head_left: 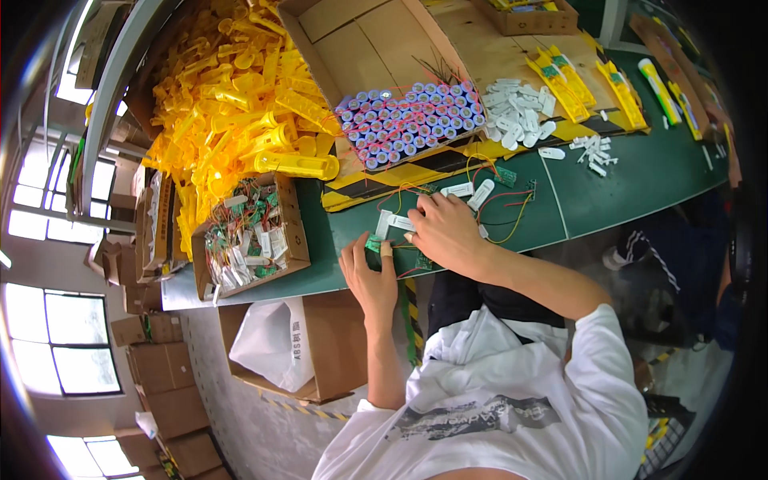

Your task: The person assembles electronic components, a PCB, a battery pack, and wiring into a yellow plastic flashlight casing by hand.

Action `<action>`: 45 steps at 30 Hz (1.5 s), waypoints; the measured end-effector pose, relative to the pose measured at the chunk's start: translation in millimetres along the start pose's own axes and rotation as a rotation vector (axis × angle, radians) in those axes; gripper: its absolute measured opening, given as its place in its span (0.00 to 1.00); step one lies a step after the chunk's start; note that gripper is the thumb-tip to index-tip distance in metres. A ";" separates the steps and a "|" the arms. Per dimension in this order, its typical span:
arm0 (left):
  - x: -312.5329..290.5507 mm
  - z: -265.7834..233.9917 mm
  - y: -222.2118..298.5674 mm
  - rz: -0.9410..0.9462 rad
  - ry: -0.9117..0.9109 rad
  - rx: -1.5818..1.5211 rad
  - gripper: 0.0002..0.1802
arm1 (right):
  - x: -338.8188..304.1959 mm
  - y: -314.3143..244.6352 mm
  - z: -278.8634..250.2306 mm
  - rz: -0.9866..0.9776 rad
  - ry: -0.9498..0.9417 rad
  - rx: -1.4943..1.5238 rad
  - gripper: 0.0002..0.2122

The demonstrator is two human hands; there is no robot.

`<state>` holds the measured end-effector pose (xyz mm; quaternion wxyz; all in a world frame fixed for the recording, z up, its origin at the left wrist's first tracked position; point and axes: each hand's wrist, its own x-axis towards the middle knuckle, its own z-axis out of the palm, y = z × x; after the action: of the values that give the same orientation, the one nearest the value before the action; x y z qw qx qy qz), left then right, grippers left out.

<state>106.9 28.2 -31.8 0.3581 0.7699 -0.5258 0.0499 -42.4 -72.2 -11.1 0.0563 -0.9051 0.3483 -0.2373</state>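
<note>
Both hands work close together near the front edge of the green table. My left hand (370,276) has its fingertips closed around a small green circuit board (374,242); one finger wears a pale cover. Just to its right, my right hand (450,236) has its fingertips closed on a narrow white plastic piece (400,223). Another white piece (383,225) lies upright between the hands. Beyond my right hand lie two more white pieces, one of them a slotted strip (482,194). A green board with red and yellow wires (506,176) lies farther back.
Yellow plastic housings (240,104) are heaped at the back left. Behind my hands, a tilted carton (376,36) holds purple battery cells (408,120). A carton of wired boards (301,232) stands left. White parts (520,112) and yellow housings (556,84) lie at the back right.
</note>
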 end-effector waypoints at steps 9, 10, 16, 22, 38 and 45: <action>-2.7 9.2 2.7 0.047 0.022 0.038 0.17 | 8.3 38.1 -22.1 0.023 0.328 0.646 0.10; -3.1 7.4 -0.8 0.035 0.031 0.049 0.17 | 6.8 39.0 -48.6 0.190 0.222 0.926 0.08; -1.2 3.2 -3.9 -0.011 0.030 0.013 0.15 | -23.8 102.3 -78.9 0.102 0.680 1.799 0.12; -8.1 0.3 13.8 0.122 0.177 -0.071 0.13 | -12.6 113.7 -83.0 0.324 0.716 1.751 0.11; 212.8 5.1 -30.5 -0.137 -0.222 0.651 0.36 | 20.3 122.0 -99.9 0.419 0.479 1.731 0.12; 209.5 4.2 -18.5 -0.149 -0.258 0.551 0.39 | 11.7 128.8 -93.7 0.547 0.394 1.976 0.09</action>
<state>213.9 -133.0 50.8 0.0691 0.8744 -0.4758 0.0661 -156.6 -170.7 41.7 0.7656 -0.2916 0.1954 -0.5391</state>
